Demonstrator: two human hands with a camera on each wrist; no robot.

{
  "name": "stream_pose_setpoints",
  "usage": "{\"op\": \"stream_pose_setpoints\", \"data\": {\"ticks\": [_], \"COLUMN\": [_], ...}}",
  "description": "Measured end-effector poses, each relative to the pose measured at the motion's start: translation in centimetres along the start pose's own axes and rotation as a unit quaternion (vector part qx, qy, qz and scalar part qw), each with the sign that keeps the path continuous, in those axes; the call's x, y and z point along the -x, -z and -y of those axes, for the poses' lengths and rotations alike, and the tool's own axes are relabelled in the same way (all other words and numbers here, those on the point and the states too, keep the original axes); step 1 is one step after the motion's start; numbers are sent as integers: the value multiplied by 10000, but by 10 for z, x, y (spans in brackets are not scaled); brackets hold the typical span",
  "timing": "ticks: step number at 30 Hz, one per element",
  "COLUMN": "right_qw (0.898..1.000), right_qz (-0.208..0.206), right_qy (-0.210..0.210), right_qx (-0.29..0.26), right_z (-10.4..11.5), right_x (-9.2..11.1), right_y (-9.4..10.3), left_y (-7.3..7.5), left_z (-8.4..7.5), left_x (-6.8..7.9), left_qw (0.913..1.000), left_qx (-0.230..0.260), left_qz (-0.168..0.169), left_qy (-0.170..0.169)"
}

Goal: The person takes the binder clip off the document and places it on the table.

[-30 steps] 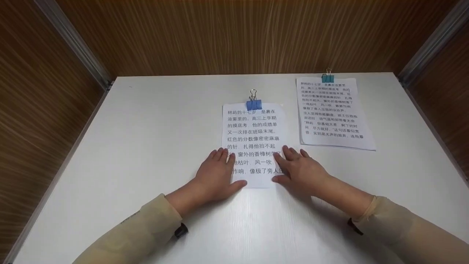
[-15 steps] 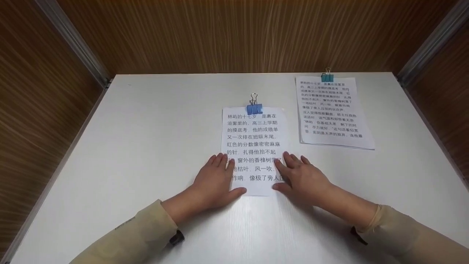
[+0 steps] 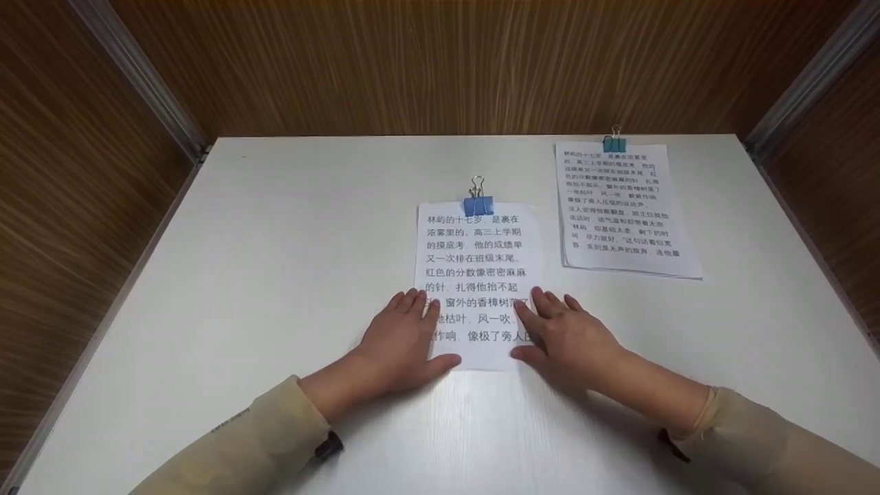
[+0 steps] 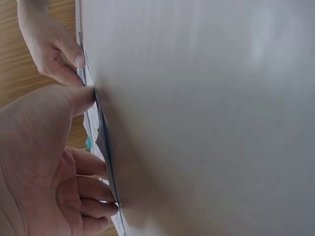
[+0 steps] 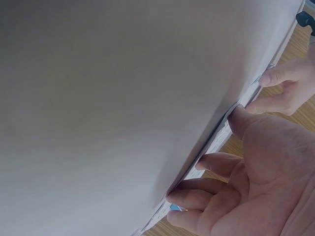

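Note:
A stack of printed paper (image 3: 474, 275) lies on the table, with a blue binder clip (image 3: 479, 205) on its far edge, wire handles up. My left hand (image 3: 399, 340) rests along the stack's left edge, fingers extended and thumb at the near corner. Opposite it, my right hand (image 3: 574, 337) touches the right edge in the same way. In the left wrist view, the left hand's fingertips (image 4: 109, 209) meet the paper's edge at the tabletop. The right wrist view has the right hand's thumb (image 5: 241, 120) and fingers against the other edge. Fingers cover some text near the bottom.
A second stack of printed paper (image 3: 619, 213), held by a teal binder clip (image 3: 614, 144), lies slightly askew at the back right. Wood-grain panels (image 3: 440, 69) enclose the white table (image 3: 275, 240) at the back and sides.
The clipped stack and both hands have slid a little towards the person, mostly in the first half second. The second stack stays where it was.

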State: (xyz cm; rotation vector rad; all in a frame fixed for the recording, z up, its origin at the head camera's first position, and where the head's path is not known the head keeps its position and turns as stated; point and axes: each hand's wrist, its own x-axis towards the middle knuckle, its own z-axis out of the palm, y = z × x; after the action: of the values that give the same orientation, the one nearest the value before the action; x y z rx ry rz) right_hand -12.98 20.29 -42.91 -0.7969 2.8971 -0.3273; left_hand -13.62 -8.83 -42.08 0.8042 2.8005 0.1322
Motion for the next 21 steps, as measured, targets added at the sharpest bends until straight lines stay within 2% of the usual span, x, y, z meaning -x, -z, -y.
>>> {"op": "stream_pose_setpoints", "data": {"ticks": [5,8,14,21], "right_qw": [9999,9999,9999,9999], "right_qz": [92,116,105,87], "right_qy": [-54,-82,-100,-135], "right_qx": [-38,-72,-23,27], "right_z": [0,-1,-1,2], "right_x": [0,0,-1,-2], "right_y": [1,0,-1,-1], "left_y": [8,14,22,27], "left_z": [7,14,28,42], "left_x": [-4,-9,-24,-43], "left_qw": [9997,9988,9974,9961], "left_qx": [258,456,536,634], "left_qz": [-24,-180,-479,-587], "left_qy": [-47,-32,87,195]}}
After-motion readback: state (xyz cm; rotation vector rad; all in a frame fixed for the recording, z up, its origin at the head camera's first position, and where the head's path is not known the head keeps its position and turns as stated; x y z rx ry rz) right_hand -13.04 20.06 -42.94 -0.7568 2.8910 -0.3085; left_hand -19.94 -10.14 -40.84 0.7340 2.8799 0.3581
